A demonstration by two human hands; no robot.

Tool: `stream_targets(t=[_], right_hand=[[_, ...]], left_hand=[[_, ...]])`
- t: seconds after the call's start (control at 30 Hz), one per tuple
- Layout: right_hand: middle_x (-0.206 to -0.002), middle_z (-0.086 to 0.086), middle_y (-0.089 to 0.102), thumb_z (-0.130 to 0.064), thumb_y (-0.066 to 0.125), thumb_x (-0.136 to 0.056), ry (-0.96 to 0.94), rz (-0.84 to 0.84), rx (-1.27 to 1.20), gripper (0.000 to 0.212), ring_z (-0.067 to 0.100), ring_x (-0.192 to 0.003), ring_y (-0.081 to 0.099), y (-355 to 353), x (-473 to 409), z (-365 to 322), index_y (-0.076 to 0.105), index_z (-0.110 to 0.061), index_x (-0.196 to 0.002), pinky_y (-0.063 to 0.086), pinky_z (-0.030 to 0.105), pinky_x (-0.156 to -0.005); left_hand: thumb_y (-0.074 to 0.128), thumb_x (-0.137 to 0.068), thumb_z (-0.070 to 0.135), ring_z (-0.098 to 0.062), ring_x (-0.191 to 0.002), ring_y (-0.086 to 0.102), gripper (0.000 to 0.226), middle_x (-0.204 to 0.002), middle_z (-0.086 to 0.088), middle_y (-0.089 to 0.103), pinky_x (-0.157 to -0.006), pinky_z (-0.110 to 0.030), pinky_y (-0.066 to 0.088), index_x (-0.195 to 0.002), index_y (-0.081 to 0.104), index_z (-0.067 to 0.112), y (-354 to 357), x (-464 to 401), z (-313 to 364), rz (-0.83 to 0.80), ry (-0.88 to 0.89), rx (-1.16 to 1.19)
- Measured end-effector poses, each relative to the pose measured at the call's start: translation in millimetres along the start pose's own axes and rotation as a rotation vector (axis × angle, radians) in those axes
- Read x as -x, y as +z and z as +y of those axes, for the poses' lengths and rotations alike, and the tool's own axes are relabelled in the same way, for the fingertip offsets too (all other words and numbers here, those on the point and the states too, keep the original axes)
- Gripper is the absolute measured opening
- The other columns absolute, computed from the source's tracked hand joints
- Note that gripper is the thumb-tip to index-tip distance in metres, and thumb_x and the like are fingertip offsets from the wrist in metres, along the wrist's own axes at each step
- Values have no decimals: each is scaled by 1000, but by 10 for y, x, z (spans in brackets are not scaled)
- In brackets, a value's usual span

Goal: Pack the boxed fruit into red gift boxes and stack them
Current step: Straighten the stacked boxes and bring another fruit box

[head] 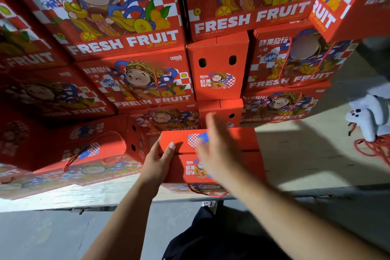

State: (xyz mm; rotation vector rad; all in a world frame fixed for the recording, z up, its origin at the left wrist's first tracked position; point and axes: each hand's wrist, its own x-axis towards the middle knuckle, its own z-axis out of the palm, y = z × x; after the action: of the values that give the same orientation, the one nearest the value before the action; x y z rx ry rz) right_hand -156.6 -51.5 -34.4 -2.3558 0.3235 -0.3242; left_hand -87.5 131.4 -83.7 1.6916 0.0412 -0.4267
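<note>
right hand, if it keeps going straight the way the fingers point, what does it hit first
Probably the small red box in the stack just beyond the fingertips of the right hand; motion blur leaves depth unclear.

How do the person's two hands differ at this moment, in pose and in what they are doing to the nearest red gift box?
The left hand grips the left edge of the nearest gift box, thumb on its face; the right hand is open, fingers straight, over the box's front. The left hand is sharp; the right hand is motion-blurred, so its contact with the box cannot be told. Both are bare and reach toward the same box.
</note>
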Motion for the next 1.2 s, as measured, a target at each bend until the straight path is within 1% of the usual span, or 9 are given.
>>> stream_targets(t=[0.13, 0.27, 0.43, 0.6, 0.73, 0.87, 0.93, 1.1, 1.2], right_hand=[[-172, 9, -8, -71, 15, -99, -215, -418, 446, 89, 23, -158, -13, 585, 262, -292, 0, -12, -165, -10, 42, -127], [-163, 0, -37, -86, -4, -89, -188, -406, 598, 98, 20, -151, -33, 8, 172, 448, -26, -19, -158, -24, 37, -119], [-161, 15, -37, -85, -8, -84, 52, -388, 629, 108, 29, -150, -34, -21, 234, 357, -26, -8, -156, -19, 44, -123], [-170, 11, -19, -73, 24, -98, -311, -514, 565, 97, 25, -157, -20, 584, 228, -269, -1, -7, -164, -12, 44, -127], [-165, 2, -32, -83, 0, -92, -237, -444, 597, 97, 21, -154, -28, 55, 148, 321, -22, -18, -160, -19, 39, -123], [-165, 10, -32, -82, -14, -83, 109, -299, 635, 105, 24, -153, -30, -186, 166, 570, -27, -10, -157, -14, 42, -126], [-163, 14, -35, -83, -10, -84, 101, -337, 559, 107, 28, -152, -33, 79, 167, 284, -28, -7, -156, -14, 46, -126], [-171, 5, -16, -71, 23, -98, -322, -516, 576, 90, 28, -157, -21, 530, 161, -186, 3, -15, -165, -16, 45, -125], [-166, -8, -29, -79, 4, -95, -274, -458, 567, 86, 18, -155, -26, 136, 111, 256, -18, -28, -162, -18, 38, -123]], left_hand=[[59, -106, 39, -19, -114, 73, 28, -123, -2, 77, -95, -39, 57, -130, 69, 33, -85, 6, -78, -57, -55, 85], [59, -106, 40, -14, -98, 75, 23, -114, 3, 79, -82, -35, 61, -126, 71, 40, -65, -51, -161, 3, -101, 87], [50, -98, 73, -23, -116, 73, 51, -131, -5, 74, -87, -38, 62, -132, 69, 39, -61, -65, -142, -60, -187, 153], [49, -107, 57, -14, -136, 60, 52, -147, 1, 64, -104, -30, 53, -153, 51, 32, -171, -57, -141, -221, -126, 146], [44, -113, 39, -2, -64, 64, 34, -80, 14, 68, -56, -23, 54, -145, 52, 47, -179, -71, -173, -195, -75, 67], [47, -102, 57, -13, -123, 67, 55, -137, 9, 68, -104, -45, 56, -156, 43, 46, -104, -21, -115, -103, -99, 100], [46, -98, 65, -15, -132, 62, 61, -144, 9, 65, -113, -46, 49, -156, 44, 44, -61, 12, -76, -106, -97, 100], [56, -102, 50, -10, -127, 66, 34, -139, 10, 69, -93, -27, 58, -135, 63, 52, -108, 51, -6, -190, -109, 131], [54, -106, 41, -12, -113, 72, 30, -133, 2, 72, -84, -26, 60, -133, 64, 50, -114, 65, 19, -212, -98, 149]])
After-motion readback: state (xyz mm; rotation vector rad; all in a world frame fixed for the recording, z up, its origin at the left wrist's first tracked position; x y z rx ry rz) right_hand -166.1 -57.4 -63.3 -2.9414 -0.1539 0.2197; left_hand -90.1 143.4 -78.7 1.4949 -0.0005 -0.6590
